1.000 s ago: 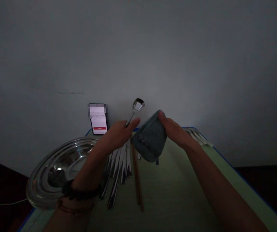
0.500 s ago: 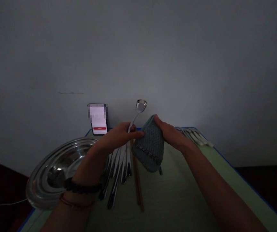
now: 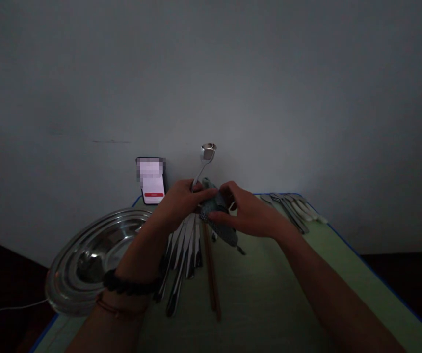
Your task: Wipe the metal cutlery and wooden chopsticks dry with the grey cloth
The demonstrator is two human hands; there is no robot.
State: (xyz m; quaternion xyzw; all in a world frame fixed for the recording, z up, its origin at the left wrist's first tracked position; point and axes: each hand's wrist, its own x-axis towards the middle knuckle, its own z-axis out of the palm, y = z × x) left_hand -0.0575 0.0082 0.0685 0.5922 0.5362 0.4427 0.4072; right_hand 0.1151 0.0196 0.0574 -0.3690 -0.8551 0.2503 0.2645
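Note:
My left hand [image 3: 181,201] is closed round the handle of a steel spoon [image 3: 207,153], whose bowl points up toward the wall. My right hand [image 3: 246,213] grips a grey-green knitted cloth [image 3: 221,226] and presses it round the spoon's handle, right against my left fingers. Both hands hover above a row of several steel utensils [image 3: 183,252] and a pair of wooden chopsticks [image 3: 211,274] lying on the green table [image 3: 270,304].
A large steel bowl [image 3: 86,260] sits at the table's left edge. A phone with a lit screen [image 3: 152,180] leans on the wall behind. More cutlery with pale handles [image 3: 294,208] lies at the far right. The room is dim.
My right hand has brought the cloth left and down onto the spoon's handle, bunching it there. The spoon stands a little more upright in my left hand.

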